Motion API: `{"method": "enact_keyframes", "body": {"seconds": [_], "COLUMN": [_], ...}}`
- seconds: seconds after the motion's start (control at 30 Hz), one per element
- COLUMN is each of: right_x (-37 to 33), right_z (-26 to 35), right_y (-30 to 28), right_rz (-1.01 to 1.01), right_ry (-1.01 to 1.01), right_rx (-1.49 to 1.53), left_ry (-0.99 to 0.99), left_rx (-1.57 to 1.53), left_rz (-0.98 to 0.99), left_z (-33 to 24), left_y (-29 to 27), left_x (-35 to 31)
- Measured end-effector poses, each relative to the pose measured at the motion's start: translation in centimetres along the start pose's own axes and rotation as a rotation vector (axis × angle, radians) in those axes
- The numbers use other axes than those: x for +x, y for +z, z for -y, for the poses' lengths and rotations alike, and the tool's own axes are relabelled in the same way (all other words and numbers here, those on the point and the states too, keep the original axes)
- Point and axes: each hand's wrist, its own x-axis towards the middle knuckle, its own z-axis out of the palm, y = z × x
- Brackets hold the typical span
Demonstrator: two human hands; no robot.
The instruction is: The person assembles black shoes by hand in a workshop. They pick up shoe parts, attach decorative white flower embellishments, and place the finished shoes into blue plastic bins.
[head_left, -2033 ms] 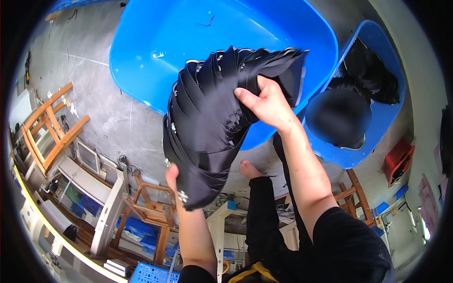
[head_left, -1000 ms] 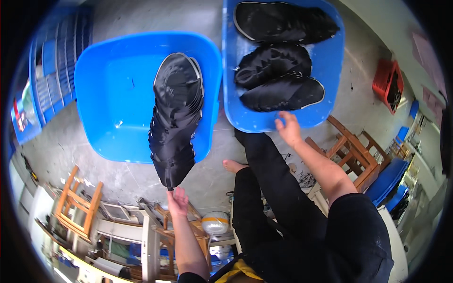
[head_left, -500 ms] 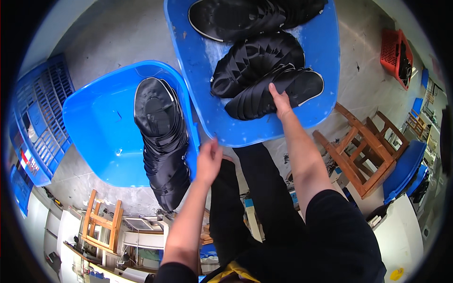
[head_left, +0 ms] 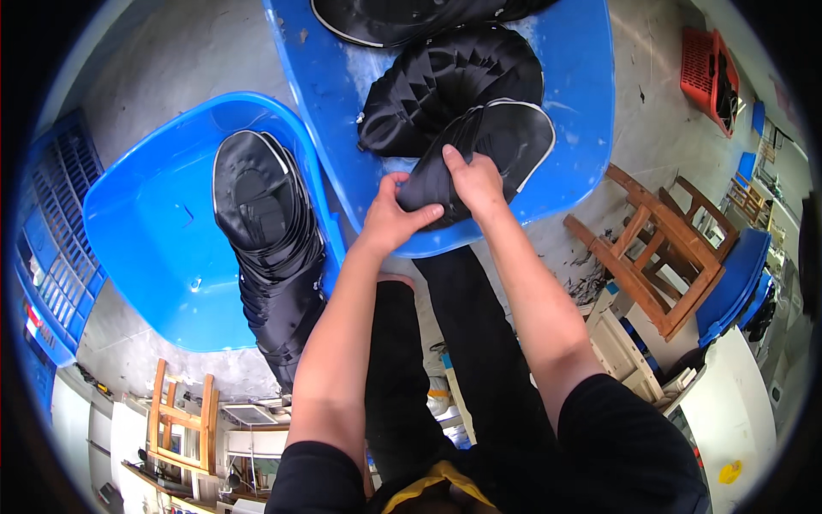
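Both my hands are on a stack of nested black shoe uppers point(head_left: 516, 140) with a pale-edged rounded end, at the near side of a blue tub point(head_left: 575, 176). My left hand point(head_left: 392, 216) grips its left end, thumb on top and fingers round the far side. My right hand point(head_left: 476, 182) closes over its middle. Behind it in the same tub lie a curved black stack point(head_left: 458, 81) and another long stack point(head_left: 385, 19), cut off by the upper edge. One more stack point(head_left: 255, 193) leans over the near edge of the left blue tub point(head_left: 154, 231).
Blue slatted crates point(head_left: 60, 214) stand at the far left. To the right are a wooden stool point(head_left: 655, 257), a blue bin point(head_left: 735, 287) and a red basket point(head_left: 709, 81). Another wooden stool point(head_left: 184, 415) stands at lower left. My legs are close to the right tub.
My left hand has come up from the tub's near edge and taken hold of the stack's left end. The stack's rounded end is turned farther away, and my right hand has shifted left.
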Motion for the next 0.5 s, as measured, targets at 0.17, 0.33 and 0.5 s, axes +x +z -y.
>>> {"method": "enact_keyframes", "body": {"seconds": [0.17, 0.33, 0.5], "right_x": [-6.7, -12.7, -15.7], "right_z": [0.9, 1.1, 2.6], "right_y": [0.6, 2.8, 2.8], "right_rz": [0.093, 0.251, 0.312], "right_ry": [-0.287, -0.381, -0.453], "right_rx": [0.024, 0.064, -0.037], "left_ry": [-0.041, -0.115, -0.071], "left_rx": [-0.643, -0.797, -1.001], "left_rz": [0.006, -0.148, -0.188], "left_z": [1.9, 4.7, 5.5], "left_y": [-1.1, -1.8, -1.5], "left_x": [-7.8, -13.6, -16.4]}}
